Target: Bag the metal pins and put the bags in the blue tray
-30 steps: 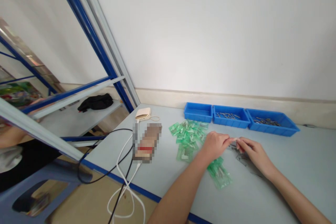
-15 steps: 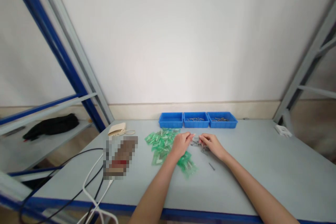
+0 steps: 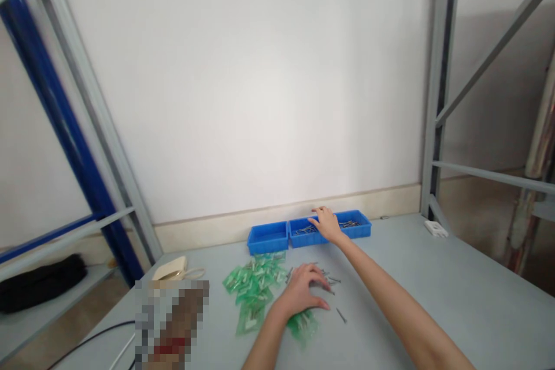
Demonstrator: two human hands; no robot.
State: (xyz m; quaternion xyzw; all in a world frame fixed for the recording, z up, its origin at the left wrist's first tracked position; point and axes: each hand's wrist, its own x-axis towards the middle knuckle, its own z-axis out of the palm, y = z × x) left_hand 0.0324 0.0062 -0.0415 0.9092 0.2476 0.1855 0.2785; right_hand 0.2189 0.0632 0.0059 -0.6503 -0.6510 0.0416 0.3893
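My left hand (image 3: 303, 290) is low over the tabletop with thumb and fingers spread apart, holding nothing I can see. Around its fingertips lie several loose grey screws (image 3: 333, 281), and a single screw (image 3: 341, 315) rests nearer to me. Small green plastic packets (image 3: 248, 283) with pieces inside are heaped left of this hand and partly under its wrist. My right hand (image 3: 328, 224) reaches over the middle blue bin (image 3: 306, 240), fingers apart, covering its right end. Thin metal pieces lie in that bin and in the right blue bin (image 3: 363, 230).
The left blue bin (image 3: 267, 245) stands in line with the others near the wall. A cream-coloured case (image 3: 170, 269) with a loop, a blurred-out item (image 3: 173, 326) and cables are on the left. A white adapter (image 3: 436, 229) sits at the right, beside a metal frame post (image 3: 435, 127).
My right hand has left the screws and moved up to the bins. My left hand has opened and stays low by the screws. The camera view has tilted and turned right.
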